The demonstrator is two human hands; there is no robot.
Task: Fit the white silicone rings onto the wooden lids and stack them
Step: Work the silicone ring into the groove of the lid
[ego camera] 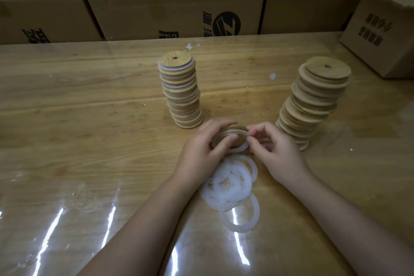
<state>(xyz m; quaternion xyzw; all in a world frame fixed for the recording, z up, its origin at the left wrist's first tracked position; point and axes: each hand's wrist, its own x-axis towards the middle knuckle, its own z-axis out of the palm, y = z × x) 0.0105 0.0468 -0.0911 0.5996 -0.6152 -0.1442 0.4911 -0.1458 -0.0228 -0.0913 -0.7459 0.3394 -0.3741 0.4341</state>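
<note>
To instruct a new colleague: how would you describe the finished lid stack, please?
On the wooden table, two lid stacks stand before the cardboard boxes. The finished stack is the left one, with white rings between its lids; the right stack shows only wood.

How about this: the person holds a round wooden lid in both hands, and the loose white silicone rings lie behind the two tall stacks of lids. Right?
Not behind. The head view shows the loose white silicone rings lying in front of the two tall stacks of lids. Left hand and right hand do hold the round wooden lid.
</note>
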